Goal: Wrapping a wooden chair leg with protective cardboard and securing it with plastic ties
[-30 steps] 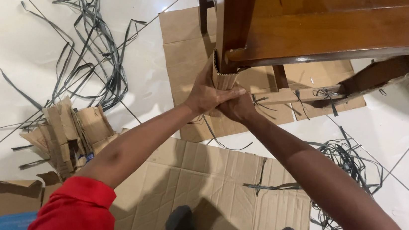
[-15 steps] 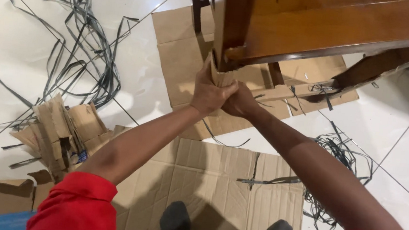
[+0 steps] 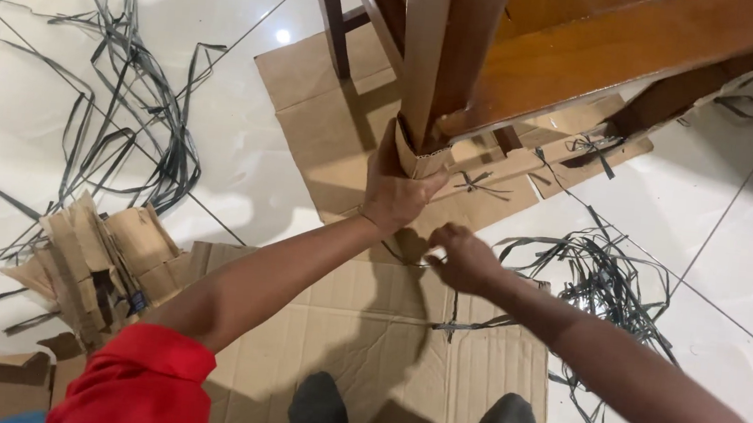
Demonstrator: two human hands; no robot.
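Left hand (image 3: 394,195) with closed grip around cardboard wrap (image 3: 420,158) on wooden table leg (image 3: 447,53), right hand (image 3: 464,259) just below, loosely curled, holding nothing, over flat cardboard (image 3: 401,333) on floor.

Glossy, varnished brown wood on the furniture frame (image 3: 594,58) and its leg (image 3: 451,53), smooth with a warm sheen. Matt, ribbed corrugated cardboard wrap (image 3: 420,161) around the leg's foot, gripped by the left hand (image 3: 396,195). Same dull brown cardboard in the flat sheet (image 3: 365,330) at 6 o'clock and the torn, rough-edged scraps (image 3: 96,258) at 9 o'clock. Thin, dark, faintly shiny plastic strapping (image 3: 132,78) at 10 o'clock. Polished white floor tiles (image 3: 231,4), highly reflective. Red cloth sleeve (image 3: 139,382), matt.
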